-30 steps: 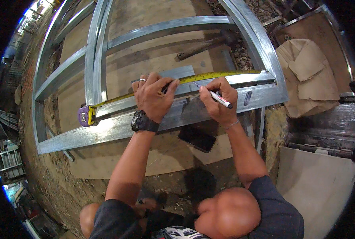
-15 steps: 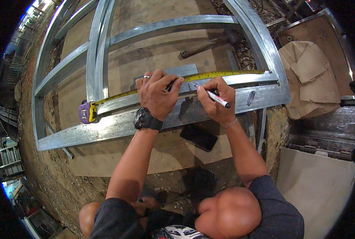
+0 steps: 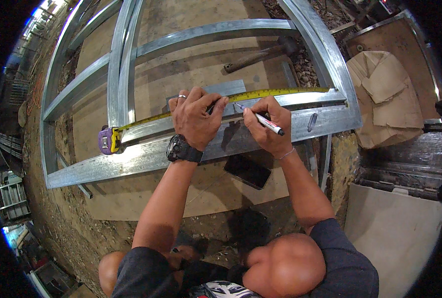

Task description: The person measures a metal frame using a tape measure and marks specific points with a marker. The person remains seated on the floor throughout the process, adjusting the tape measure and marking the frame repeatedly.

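Note:
A yellow tape measure blade point(image 3: 280, 91) lies stretched along a narrow galvanized steel bar point(image 3: 305, 99), its purple and yellow case point(image 3: 110, 140) at the left. My left hand point(image 3: 193, 119) is closed over the blade and bar, thumb and fingers pinching the blade's edge. Something dark shows beside that thumb; I cannot make it out. Held like a pen, a white marker point(image 3: 268, 123) is in my right hand point(image 3: 276, 130). Its tip points left, at the bar just below the blade. A dark marker cap point(image 3: 312, 122) rests on the wider steel beam point(image 3: 146, 155) nearer me.
Steel beams form a welded-looking frame point(image 3: 216, 31) over a brown board point(image 3: 156, 203). A hammer point(image 3: 260, 56) lies inside it, beyond my hands. Near my right forearm lies a black phone point(image 3: 247, 171). Folded brown cardboard point(image 3: 387, 99) sits at the right, above a pale panel point(image 3: 395, 238).
My right hand and the marker have shifted slightly to the left along the blade. My left hand and the tape measure have stayed in place.

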A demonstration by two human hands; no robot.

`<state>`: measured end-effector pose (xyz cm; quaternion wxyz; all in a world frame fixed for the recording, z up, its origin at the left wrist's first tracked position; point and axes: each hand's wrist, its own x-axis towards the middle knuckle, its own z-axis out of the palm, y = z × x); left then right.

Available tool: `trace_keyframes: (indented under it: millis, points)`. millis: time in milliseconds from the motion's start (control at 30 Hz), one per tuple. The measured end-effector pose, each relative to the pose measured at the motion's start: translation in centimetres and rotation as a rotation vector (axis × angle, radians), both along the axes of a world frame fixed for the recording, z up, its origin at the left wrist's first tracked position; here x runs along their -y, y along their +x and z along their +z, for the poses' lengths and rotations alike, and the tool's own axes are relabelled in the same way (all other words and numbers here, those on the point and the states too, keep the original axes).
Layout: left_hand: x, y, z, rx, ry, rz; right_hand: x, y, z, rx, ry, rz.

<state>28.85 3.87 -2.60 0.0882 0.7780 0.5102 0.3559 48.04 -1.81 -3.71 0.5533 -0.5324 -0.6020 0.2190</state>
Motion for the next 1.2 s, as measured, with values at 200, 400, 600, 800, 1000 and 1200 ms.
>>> trace_keyframes:
  millis: [200,400,600,800,1000,1200]
  points:
    - [-0.07,0.03,-0.08,0.000,0.016,0.002,-0.12,-0.06,0.16,0.015,0.013,0.001]
    - [-0.04,0.05,-0.08,-0.007,0.018,0.006,-0.07,-0.24,0.15,-0.029,0.009,0.008]
    - [-0.05,0.16,-0.18,0.007,0.022,0.002,-0.08,-0.09,0.04,-0.015,-0.002,0.004]
    - [-0.02,0.12,-0.15,0.006,0.020,0.007,-0.13,-0.24,-0.04,-0.014,-0.014,0.001]
    - [0.00,0.04,-0.07,-0.002,0.014,0.004,-0.18,-0.29,0.11,0.003,0.001,-0.001]
    - [-0.08,0.00,-0.19,-0.005,0.024,-0.001,-0.29,-0.16,-0.12,0.037,0.004,-0.003]
